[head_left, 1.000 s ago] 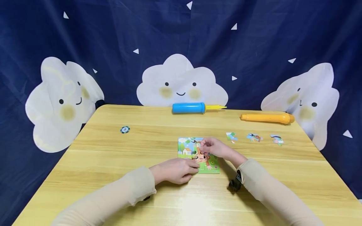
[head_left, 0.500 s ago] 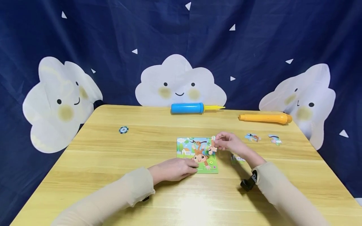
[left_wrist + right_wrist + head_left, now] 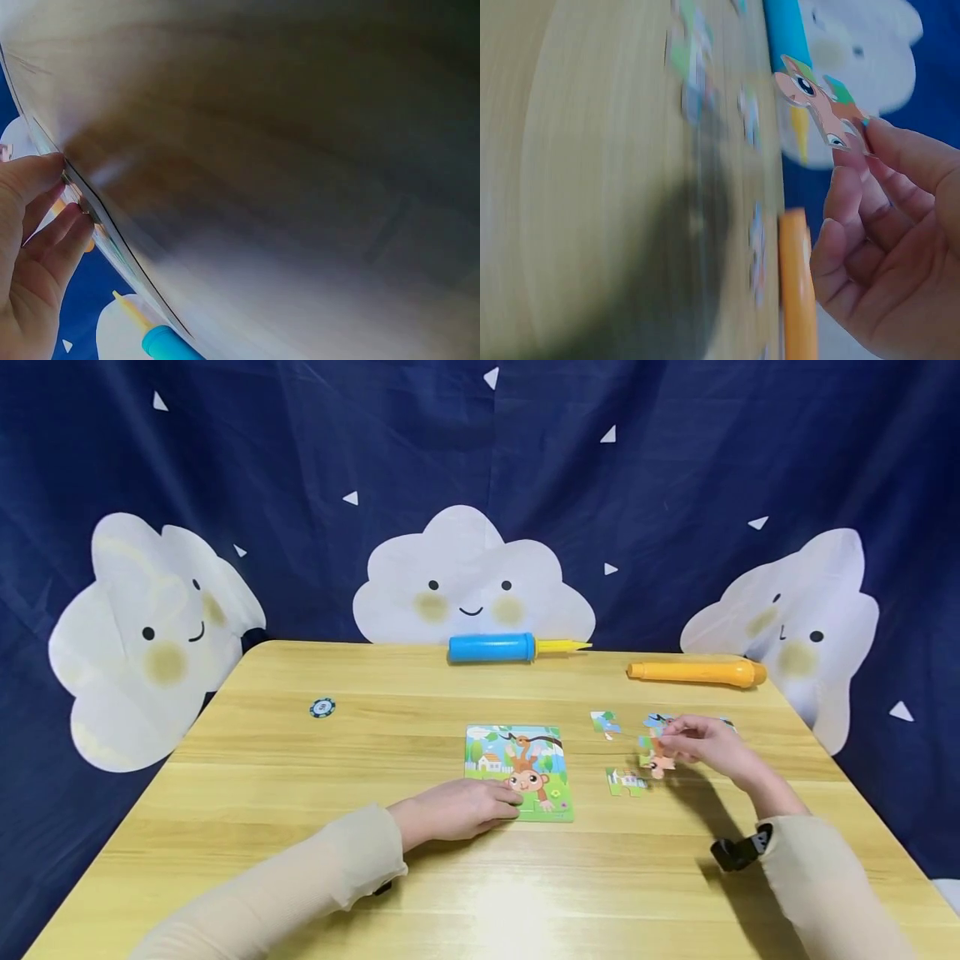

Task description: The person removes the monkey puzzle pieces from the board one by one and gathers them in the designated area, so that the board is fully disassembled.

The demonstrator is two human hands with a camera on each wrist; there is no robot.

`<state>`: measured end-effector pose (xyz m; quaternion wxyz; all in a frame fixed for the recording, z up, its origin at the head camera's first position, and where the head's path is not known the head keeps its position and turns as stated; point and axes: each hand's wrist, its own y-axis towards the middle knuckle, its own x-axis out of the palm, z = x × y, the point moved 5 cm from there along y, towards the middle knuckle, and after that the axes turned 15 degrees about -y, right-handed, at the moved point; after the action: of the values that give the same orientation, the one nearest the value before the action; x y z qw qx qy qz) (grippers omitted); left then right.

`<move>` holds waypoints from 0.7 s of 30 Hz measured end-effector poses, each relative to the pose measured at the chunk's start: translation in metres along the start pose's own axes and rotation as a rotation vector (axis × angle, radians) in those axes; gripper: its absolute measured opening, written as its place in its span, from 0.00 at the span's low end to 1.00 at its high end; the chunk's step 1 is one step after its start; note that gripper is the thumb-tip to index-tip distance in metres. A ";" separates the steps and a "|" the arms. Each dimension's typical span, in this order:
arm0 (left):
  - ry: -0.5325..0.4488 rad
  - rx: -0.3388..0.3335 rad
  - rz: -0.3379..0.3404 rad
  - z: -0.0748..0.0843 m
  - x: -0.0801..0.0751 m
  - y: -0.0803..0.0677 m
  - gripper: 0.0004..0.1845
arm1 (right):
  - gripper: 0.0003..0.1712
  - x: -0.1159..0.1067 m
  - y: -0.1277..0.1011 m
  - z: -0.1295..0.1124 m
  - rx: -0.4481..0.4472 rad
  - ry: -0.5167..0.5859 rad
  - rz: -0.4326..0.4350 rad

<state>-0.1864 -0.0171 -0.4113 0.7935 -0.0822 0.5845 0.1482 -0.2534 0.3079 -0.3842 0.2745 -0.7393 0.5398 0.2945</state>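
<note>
Pink monkey-face puzzle piece (image 3: 657,758) hangs pinched in the right hand (image 3: 705,745), above the counter (image 3: 300,860), at three o'clock from the puzzle board (image 3: 517,772); left hand (image 3: 457,810) presses the board's near-left corner.

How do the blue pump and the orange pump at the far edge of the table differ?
The blue pump lies near the middle of the far edge; the orange pump lies further right, closer to the right hand. The blue pump shows a yellow rod on its right side; the orange pump is orange all over. Both lie flat on the table.
</note>
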 end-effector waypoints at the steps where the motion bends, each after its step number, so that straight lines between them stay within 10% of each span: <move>1: 0.001 0.000 -0.001 0.000 0.000 0.000 0.13 | 0.16 -0.004 -0.003 0.006 0.012 -0.008 0.001; 21: 0.002 0.014 0.009 0.001 0.000 0.000 0.12 | 0.13 -0.010 -0.019 0.068 0.132 -0.137 -0.075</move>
<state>-0.1855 -0.0167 -0.4107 0.7927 -0.0742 0.5868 0.1474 -0.2474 0.3681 -0.4214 0.3696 -0.7175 0.5098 0.2977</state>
